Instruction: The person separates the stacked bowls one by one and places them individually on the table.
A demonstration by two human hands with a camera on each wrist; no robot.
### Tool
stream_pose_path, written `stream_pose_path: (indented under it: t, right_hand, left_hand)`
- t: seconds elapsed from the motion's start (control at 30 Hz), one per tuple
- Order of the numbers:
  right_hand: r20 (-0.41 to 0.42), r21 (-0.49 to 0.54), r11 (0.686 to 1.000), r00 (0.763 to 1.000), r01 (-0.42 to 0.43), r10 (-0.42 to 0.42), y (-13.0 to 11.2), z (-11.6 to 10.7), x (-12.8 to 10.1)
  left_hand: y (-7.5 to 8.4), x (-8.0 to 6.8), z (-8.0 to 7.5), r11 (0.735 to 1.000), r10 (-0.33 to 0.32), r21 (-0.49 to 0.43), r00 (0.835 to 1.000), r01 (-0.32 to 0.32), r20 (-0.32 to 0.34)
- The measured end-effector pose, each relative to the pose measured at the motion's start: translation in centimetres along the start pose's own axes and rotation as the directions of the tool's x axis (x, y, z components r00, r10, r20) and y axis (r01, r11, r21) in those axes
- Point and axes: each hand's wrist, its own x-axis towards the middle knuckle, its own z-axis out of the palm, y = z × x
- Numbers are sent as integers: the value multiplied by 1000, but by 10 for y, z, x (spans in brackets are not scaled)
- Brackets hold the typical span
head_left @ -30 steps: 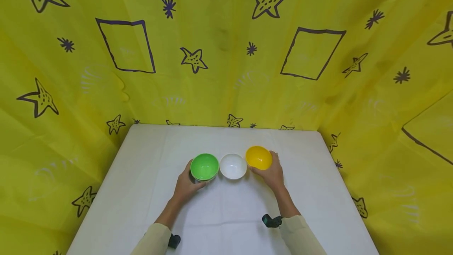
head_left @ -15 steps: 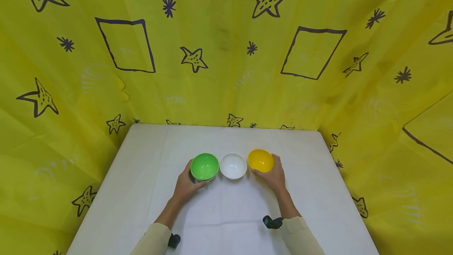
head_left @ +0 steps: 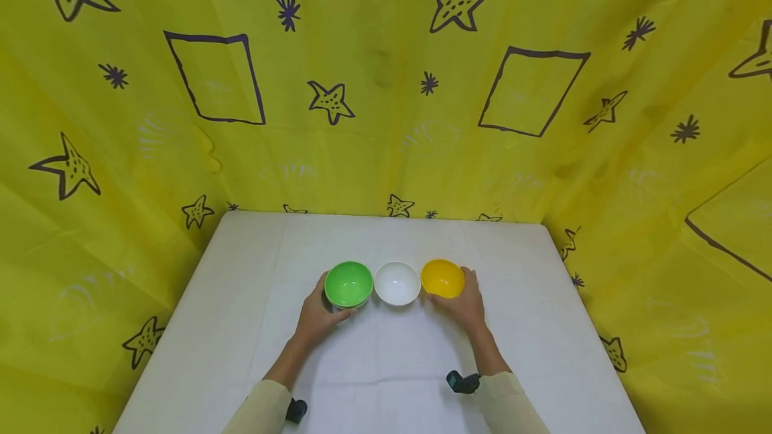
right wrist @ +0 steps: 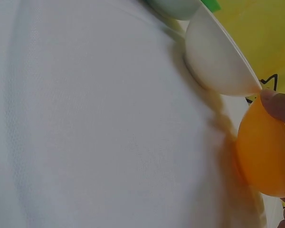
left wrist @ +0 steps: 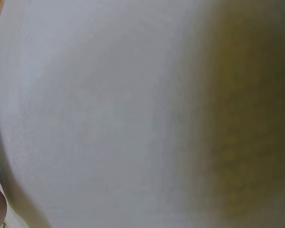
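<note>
Three small bowls stand in a row on the white-clothed table [head_left: 386,367]: a green bowl [head_left: 348,284], a white bowl [head_left: 397,283] and a yellow bowl [head_left: 443,278]. My left hand [head_left: 318,315] grips the green bowl from its near left side. My right hand [head_left: 466,301] holds the yellow bowl from the right, fingers curled round its wall. In the right wrist view the yellow bowl [right wrist: 266,152] lies close against the white bowl [right wrist: 216,64], with my thumb [right wrist: 280,105] on its rim. The left wrist view is a blur of white cloth.
Yellow fabric with dark stars and rectangles [head_left: 386,86] walls the table at the back and on both sides. The table's far edge [head_left: 386,216] meets this fabric. Black wrist cameras [head_left: 463,382] sit on both cream sleeves.
The yellow bowl was lifted and tilted; my right hand has lowered it, level, next to the white bowl. My left hand and the green bowl have stayed put.
</note>
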Motion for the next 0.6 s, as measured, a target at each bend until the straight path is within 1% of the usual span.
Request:
stream_pose_path:
  t: [0.1,0.4,0.6]
  right_hand:
    - [6,-8,1000,1000,-2,2,1,0,0]
    - [9,-29,999,1000,15,-15,1,0,0]
    - [10,-50,999,1000,-9,10,-1,-3,-1]
  left_hand:
    - [0,0,0,1000,-1,-8,1000,1,2]
    - [-4,0,0,999,28,-25,1000,-28,-5]
    - [-4,0,0,1000,12,-16,1000,-12,2]
